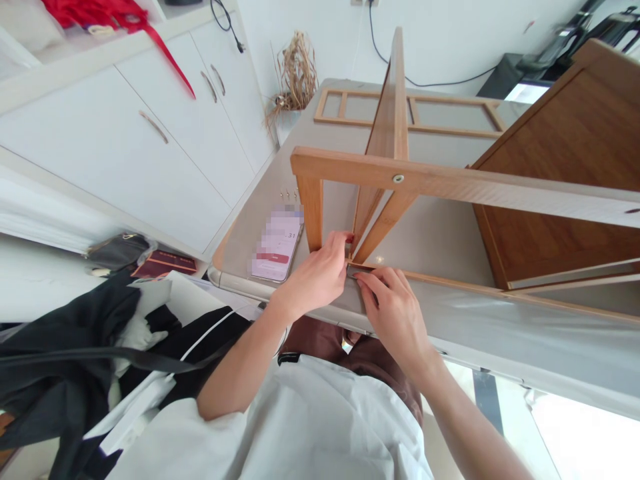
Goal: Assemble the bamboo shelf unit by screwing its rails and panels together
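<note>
head view: phone [287, 241] lay flat on the table [240, 243]; tiny metal pieces [289, 195] stood loose behind it, easily lost if knocked; left hand [323, 275] curled at a post's foot, grip unclear; wooden frame [345, 161] stood on the table, could tip if unsteadied; right hand [393, 303] pinched thin grey piece [353, 271] low down, might slip under force

Smooth wooden frame [350, 163]; glossy phone [274, 257]; matt cloth shirt [310, 420]; metal-looking cupboard handle [153, 127]
</note>
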